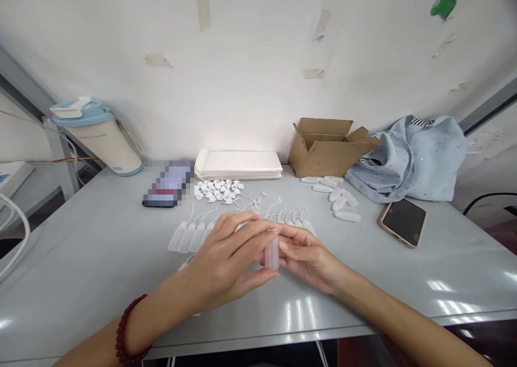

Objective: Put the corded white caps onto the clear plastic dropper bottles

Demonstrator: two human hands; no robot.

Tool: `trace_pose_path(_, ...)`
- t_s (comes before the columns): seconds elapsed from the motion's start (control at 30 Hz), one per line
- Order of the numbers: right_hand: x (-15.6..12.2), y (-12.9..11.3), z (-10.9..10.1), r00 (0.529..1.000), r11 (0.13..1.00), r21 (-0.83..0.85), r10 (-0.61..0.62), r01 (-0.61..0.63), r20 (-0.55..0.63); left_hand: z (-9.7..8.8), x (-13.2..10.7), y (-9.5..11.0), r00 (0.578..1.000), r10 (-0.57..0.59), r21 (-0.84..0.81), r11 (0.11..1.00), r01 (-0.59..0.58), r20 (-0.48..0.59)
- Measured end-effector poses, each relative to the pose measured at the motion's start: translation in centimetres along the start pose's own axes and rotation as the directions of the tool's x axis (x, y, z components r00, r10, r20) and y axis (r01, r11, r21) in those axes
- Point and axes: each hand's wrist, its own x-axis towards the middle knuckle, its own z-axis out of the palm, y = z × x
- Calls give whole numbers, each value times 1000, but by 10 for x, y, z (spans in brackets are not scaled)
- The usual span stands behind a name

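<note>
Between my hands, above the grey table, is a small translucent plastic bottle, roughly upright. My left hand is closed on it, fingers over its upper end and thumb near its base. From the other side, my right hand grips the bottle near its top with thumb and fingers; the bottle's neck is hidden behind my fingers. Just beyond my hands lies a row of similar bottles with thin curved white strips at their tops, partly covered by my left hand. A heap of small white caps sits behind them.
Several loose bottles lie at the right, before an open cardboard box. A stack of white padded envelopes stands against the wall. Around these are a tumbler, a blurred phone, another phone and a blue cloth bag.
</note>
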Motion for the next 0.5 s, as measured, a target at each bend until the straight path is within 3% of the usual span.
trace_pose_path(0.17, 0, -3, 2, 997, 979, -189, -68, 73, 32, -5, 2, 1, 989, 78, 90, 992, -90, 125)
trace_pose_path(0.3, 0, -3, 2, 993, 970, -242, 25, 3, 112, -9, -5, 9, 969, 96, 97, 988, -120, 226)
trace_pose_path(0.4, 1, 3, 6, 978, 955, -286, 130, -80, 162, -16, -19, 18, 961, 52, 37, 997, -65, 272)
trace_pose_path(0.5, 1, 13, 12, 953, 941, -305, 219, -149, 211, -25, -38, 26, 941, -49, -44, 997, 68, 335)
